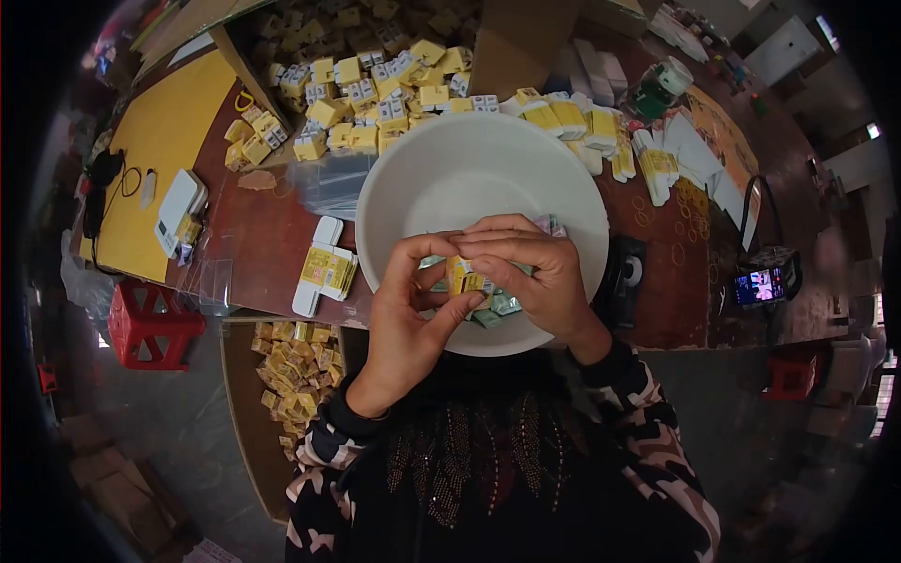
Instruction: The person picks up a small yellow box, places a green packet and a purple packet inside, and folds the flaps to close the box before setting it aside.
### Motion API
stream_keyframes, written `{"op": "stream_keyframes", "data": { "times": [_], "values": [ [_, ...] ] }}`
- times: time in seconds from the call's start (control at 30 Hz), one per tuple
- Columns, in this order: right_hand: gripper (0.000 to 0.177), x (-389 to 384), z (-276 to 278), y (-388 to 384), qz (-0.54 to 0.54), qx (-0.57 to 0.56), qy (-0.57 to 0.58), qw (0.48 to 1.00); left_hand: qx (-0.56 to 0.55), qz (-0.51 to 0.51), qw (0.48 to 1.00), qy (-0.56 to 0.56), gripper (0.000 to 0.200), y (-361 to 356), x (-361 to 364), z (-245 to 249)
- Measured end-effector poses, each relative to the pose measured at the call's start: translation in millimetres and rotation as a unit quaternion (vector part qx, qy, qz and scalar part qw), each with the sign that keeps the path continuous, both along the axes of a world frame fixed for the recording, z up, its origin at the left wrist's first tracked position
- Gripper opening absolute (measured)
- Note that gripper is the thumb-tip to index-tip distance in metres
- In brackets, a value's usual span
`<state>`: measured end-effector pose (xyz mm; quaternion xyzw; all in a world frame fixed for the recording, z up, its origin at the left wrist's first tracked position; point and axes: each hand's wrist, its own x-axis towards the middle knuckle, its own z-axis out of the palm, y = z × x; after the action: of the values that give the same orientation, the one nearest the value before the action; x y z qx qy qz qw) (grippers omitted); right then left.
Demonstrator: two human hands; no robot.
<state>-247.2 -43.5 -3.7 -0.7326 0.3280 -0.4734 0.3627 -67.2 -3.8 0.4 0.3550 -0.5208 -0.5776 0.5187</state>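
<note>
Over the near half of a large white basin [404, 188], both my hands hold one small yellow box [462, 278]. My left hand [405, 310] pinches it from the left, thumb below. The fingers of my right hand [535, 277] close over its top and right side, hiding part of it. Small green packets [505, 302] lie in the basin beneath my hands, with a pinkish one [552, 225] behind my right fingers. Left of the basin lies a stack of flat yellow-and-white box blanks [327, 270].
Many yellow-and-white boxes [375, 94] spill from a carton behind the basin. More flattened boxes [582, 122] and rubber bands [693, 206] lie right. Below left, a carton [246, 422] holds small yellow boxes. A red stool [155, 324] stands left; a green-filled jar [660, 89] stands back right.
</note>
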Motion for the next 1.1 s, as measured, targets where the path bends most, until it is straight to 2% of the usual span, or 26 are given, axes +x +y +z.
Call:
{"op": "stream_keyframes", "data": {
  "times": [0.13, 0.27, 0.33, 0.47, 0.67, 0.73, 0.77, 0.83, 0.9, 0.93, 0.97, 1.03, 1.07, 1.1],
  "values": [
    [0.019, 2, -3, 3, -0.011, 0.051, -0.018, 0.998, 0.006, -0.001, 1.000, -0.014, 0.052, -1, 0, -1],
    [0.018, 2, -5, 6, -0.023, 0.029, 0.014, 0.999, 0.016, -0.004, 1.000, -0.002, 0.050, -1, 0, -2],
    [0.022, 0, -7, 6, -0.012, -0.034, 0.042, 0.999, 0.016, -0.007, 1.000, 0.021, 0.047, -1, 0, -4],
    [0.027, -1, -7, 2, 0.021, -0.059, 0.012, 0.998, -0.003, -0.007, 0.998, 0.065, 0.038, -1, 1, -8],
    [0.027, -8, 2, -2, 0.033, -0.153, 0.106, 0.982, -0.016, 0.007, 0.998, 0.064, 0.025, 1, 0, -10],
    [0.035, -6, 5, -4, 0.054, -0.180, 0.122, 0.975, -0.011, 0.010, 0.998, 0.069, 0.023, 2, 9, -4],
    [0.035, -6, 7, -4, 0.063, -0.181, 0.118, 0.974, -0.006, 0.023, 1.000, -0.016, 0.024, 4, 22, 4],
    [0.042, -12, 10, -1, 0.000, -0.062, 0.056, 0.997, -0.006, 0.080, 0.976, -0.201, 0.022, 15, 61, 21],
    [0.043, -25, 7, -5, -0.060, 0.055, -0.012, 0.997, 0.043, 0.122, 0.930, -0.344, 0.027, 38, 113, 37],
    [0.038, -36, 6, -7, -0.065, 0.067, 0.029, 0.995, 0.064, 0.117, 0.879, -0.457, 0.035, 52, 142, 34],
    [0.038, -40, 0, -10, -0.054, 0.071, 0.024, 0.996, 0.071, 0.125, 0.875, -0.462, 0.035, 61, 159, 32],
    [0.035, -39, -13, -12, -0.064, 0.108, 0.018, 0.992, 0.013, 0.050, 0.798, -0.600, 0.043, 73, 179, 30],
    [0.035, -35, -16, -14, -0.057, 0.110, 0.017, 0.992, -0.020, 0.105, 0.767, -0.632, 0.047, 72, 179, 18],
    [0.035, -32, -18, -15, -0.055, 0.108, 0.040, 0.992, -0.016, 0.110, 0.767, -0.632, 0.047, 63, 172, 13]
  ]
}}
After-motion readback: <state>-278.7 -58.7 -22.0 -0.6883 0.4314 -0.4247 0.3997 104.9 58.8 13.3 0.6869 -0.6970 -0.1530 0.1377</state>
